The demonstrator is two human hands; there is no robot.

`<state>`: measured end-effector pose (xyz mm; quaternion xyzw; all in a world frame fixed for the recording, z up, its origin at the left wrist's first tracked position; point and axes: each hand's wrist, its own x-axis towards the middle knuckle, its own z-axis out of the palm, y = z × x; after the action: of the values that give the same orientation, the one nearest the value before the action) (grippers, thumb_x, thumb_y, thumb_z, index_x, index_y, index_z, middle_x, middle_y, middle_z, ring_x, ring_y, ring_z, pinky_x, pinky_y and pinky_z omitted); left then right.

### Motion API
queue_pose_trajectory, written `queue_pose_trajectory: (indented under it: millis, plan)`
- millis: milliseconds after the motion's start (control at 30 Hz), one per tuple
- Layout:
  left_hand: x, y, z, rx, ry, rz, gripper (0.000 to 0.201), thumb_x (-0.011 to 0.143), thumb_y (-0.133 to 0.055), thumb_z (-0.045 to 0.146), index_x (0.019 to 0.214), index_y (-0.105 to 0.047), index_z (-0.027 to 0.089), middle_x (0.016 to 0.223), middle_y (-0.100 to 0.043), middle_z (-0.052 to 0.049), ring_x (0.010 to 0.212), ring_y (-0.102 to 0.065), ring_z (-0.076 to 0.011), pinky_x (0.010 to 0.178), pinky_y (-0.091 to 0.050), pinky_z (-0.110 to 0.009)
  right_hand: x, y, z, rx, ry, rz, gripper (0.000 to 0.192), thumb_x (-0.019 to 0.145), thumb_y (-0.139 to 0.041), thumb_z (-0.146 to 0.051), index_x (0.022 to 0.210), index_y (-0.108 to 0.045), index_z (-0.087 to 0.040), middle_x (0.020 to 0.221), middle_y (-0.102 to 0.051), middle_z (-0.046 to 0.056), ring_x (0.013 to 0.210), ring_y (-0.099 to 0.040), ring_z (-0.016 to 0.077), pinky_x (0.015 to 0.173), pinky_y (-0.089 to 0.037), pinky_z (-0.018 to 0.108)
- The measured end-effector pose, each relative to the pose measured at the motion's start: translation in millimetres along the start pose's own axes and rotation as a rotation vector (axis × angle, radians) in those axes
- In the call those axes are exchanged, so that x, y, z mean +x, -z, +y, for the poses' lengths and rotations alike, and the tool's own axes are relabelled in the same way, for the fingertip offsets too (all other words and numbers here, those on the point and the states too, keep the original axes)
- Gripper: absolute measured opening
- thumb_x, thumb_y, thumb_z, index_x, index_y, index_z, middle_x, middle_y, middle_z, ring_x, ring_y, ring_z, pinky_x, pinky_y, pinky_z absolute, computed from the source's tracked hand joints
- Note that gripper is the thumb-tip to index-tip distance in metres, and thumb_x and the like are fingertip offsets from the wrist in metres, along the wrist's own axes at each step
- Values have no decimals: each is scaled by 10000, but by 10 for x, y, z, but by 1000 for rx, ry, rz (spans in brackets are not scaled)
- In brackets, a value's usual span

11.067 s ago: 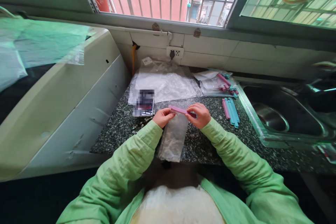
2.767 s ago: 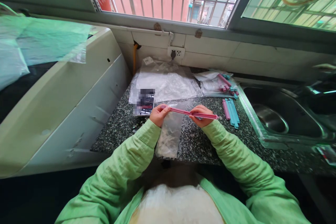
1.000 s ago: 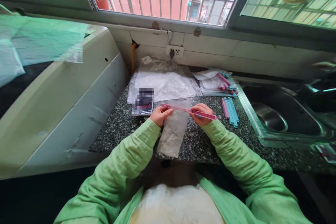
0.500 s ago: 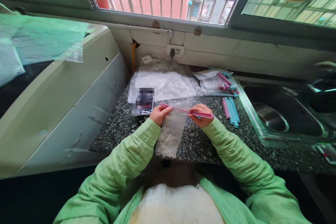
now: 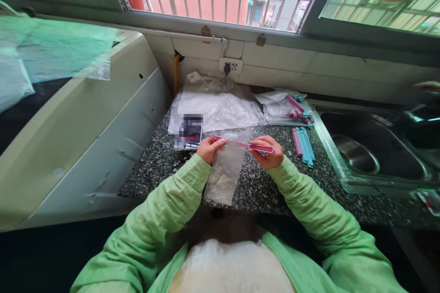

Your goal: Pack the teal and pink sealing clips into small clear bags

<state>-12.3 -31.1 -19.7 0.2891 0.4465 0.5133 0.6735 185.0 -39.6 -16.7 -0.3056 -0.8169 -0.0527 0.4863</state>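
Hands mid-frame over the speckled counter (image 5: 261,192), both pinching one pink sealing stick (image 5: 242,144) across the mouth of a clear plastic bag (image 5: 225,171). Left hand (image 5: 210,149) closed on the stick's left tip, thumb and fingers tight around it plus the bag's top corner. Right hand (image 5: 269,152) closed on the right part, with a short pink bit poking out past the fingers toward the right of the frame. Stick running nearly level between the two grips, slightly lower on the right. Bag hanging down from the stick toward the lower middle, bottom end resting on the counter near its front edge.

Just right of the right hand: a little row of teal and pink sticks (image 5: 303,144) lying flat, close to the steel sink (image 5: 374,151). Further up, another bag with more sticks (image 5: 287,110). Upper middle: pile of clear plastic sheets (image 5: 216,105) under the wall socket (image 5: 231,66). Small dark packet (image 5: 188,132) just beyond the left hand, not touching it
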Motion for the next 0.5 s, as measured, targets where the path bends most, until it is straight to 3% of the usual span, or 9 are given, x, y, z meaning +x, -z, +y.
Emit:
queue_pose_trajectory:
  millis: [267,500]
  plan:
    - [-7,-6,-4,0,-17,5,297,331,-765,285,515,-602,118,447,-575,21,433,-471,-69,453,-338,-194,13,7,-29,-15,52,51,202,686,-620,-166,882,-573,-174,756,-637,56,680,-587,153,599,-502,291]
    - [-10,-5,-2,32,-22,-11,293,362,-756,298,529,-596,119,461,-566,19,446,-463,-75,473,-341,-210,-12,-24,-63,49,-24,89,191,676,-629,-148,832,-524,-184,691,-613,25,611,-564,131,550,-484,276]
